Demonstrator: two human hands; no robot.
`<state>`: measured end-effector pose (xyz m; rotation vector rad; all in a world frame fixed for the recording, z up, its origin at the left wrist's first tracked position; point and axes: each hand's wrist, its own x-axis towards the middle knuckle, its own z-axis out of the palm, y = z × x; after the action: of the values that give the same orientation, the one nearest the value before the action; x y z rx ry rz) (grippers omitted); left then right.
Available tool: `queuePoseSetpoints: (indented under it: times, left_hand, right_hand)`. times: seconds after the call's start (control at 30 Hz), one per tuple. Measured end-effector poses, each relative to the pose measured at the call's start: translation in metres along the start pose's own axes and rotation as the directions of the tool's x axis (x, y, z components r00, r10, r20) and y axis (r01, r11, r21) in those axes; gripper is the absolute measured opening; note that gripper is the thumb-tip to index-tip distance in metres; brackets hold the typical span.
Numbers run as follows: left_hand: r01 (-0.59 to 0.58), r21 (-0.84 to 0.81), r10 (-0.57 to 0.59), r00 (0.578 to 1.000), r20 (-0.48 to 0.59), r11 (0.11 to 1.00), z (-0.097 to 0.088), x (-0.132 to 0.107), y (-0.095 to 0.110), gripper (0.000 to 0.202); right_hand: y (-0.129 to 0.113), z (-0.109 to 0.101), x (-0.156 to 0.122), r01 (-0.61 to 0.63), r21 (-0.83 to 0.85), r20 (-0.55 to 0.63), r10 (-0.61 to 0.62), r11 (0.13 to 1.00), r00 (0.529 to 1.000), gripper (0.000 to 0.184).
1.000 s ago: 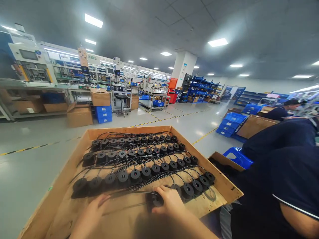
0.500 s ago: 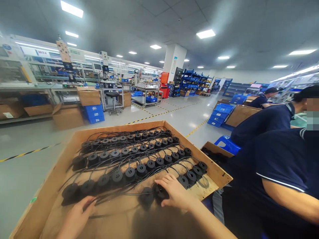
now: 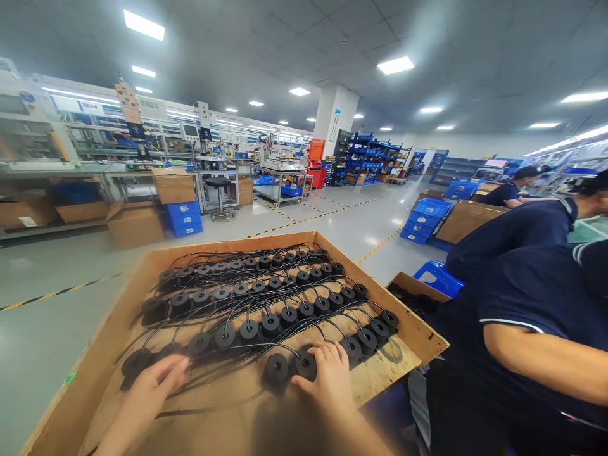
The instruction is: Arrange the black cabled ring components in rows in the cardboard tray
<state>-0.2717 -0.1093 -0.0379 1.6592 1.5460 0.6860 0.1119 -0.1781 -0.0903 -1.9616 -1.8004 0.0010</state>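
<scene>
Rows of round black parts (image 3: 270,324), each with a centre hole and a black cable, stand in a shallow wooden box (image 3: 403,316). At the near row, my right hand (image 3: 330,373) has thumb and fingers closed around one black cylindrical part (image 3: 304,364), whose cable arcs up and left. Touching that part's left side or just beside it is another black cylinder (image 3: 275,372) with its hole facing me. My left hand (image 3: 159,383) is closed in a pinch at the left end of the near row, on black cable (image 3: 202,373); its fingertips partly hide the cable.
Two co-workers in dark shirts (image 3: 536,297) sit close on the right, beside a blue stool (image 3: 437,278). A cardboard box of black parts (image 3: 418,294) stands by the wooden box's right wall. Across the floor are stacked blue crates (image 3: 184,218) and cartons (image 3: 135,221).
My right hand has turned and its fingers now sit on the part's right side, uncovering the top. My left hand has moved slightly up and right. The view has shifted a little.
</scene>
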Motion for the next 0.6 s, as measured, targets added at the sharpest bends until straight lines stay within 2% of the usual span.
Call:
queuePoseSetpoints:
  times: [0.07, 0.1, 0.17, 0.2, 0.23, 0.3, 0.33, 0.4, 0.43, 0.5, 0.6]
  left_hand:
    - [-0.002, 0.080, 0.019, 0.979, -0.203, 0.997, 0.007, 0.001, 0.011, 0.054]
    - [-0.016, 0.144, 0.062, 0.945, -0.320, 0.989, 0.015, -0.002, 0.019, 0.052]
    - [-0.069, 0.273, 0.180, 0.895, -0.409, 0.960, 0.040, -0.014, 0.042, 0.047]
    - [-0.117, 0.294, 0.220, 0.912, -0.347, 0.949, 0.057, -0.022, 0.056, 0.045]
    - [-0.175, 0.322, 0.249, 0.946, -0.207, 0.931, 0.076, -0.029, 0.070, 0.043]
    - [-0.225, 0.383, 0.272, 0.959, -0.074, 0.896, 0.114, -0.039, 0.098, 0.035]
    - [-0.213, 0.461, 0.235, 0.972, 0.009, 0.861, 0.131, -0.040, 0.110, 0.038]
    - [-0.169, 0.576, 0.139, 0.986, 0.095, 0.800, 0.158, -0.036, 0.126, 0.043]
    - [-0.151, 0.609, 0.096, 0.988, 0.122, 0.779, 0.166, -0.031, 0.130, 0.043]
    - [-0.158, 0.611, 0.068, 0.984, 0.167, 0.775, 0.170, -0.021, 0.133, 0.043]
    - [-0.286, 0.539, 0.124, 0.941, 0.316, 0.792, 0.153, -0.011, 0.131, 0.050]
  right_hand:
    - [-0.004, 0.005, -0.008, -0.022, -0.059, -0.065, 0.018, 0.998, 0.998, 0.066]
    - [-0.005, 0.007, -0.012, -0.024, -0.097, -0.092, 0.015, 0.995, 0.996, 0.066]
    - [-0.005, 0.010, -0.019, -0.022, -0.161, -0.136, 0.000, 0.987, 0.991, 0.061]
    - [-0.005, 0.009, -0.022, -0.012, -0.185, -0.146, -0.015, 0.983, 0.989, 0.059]
    - [-0.004, 0.008, -0.026, 0.005, -0.201, -0.145, -0.035, 0.980, 0.989, 0.058]
    - [-0.001, 0.004, -0.033, 0.053, -0.209, -0.104, -0.077, 0.976, 0.992, 0.058]
    - [0.000, 0.001, -0.036, 0.074, -0.205, -0.077, -0.091, 0.976, 0.993, 0.060]
    - [0.002, -0.001, -0.042, 0.080, -0.203, -0.057, -0.093, 0.976, 0.994, 0.062]
    - [0.004, 0.001, -0.045, 0.075, -0.210, -0.068, -0.091, 0.975, 0.994, 0.061]
    - [0.008, 0.007, -0.048, 0.067, -0.235, -0.120, -0.098, 0.970, 0.988, 0.061]
    - [0.012, 0.020, -0.050, 0.070, -0.246, -0.175, -0.115, 0.967, 0.978, 0.068]
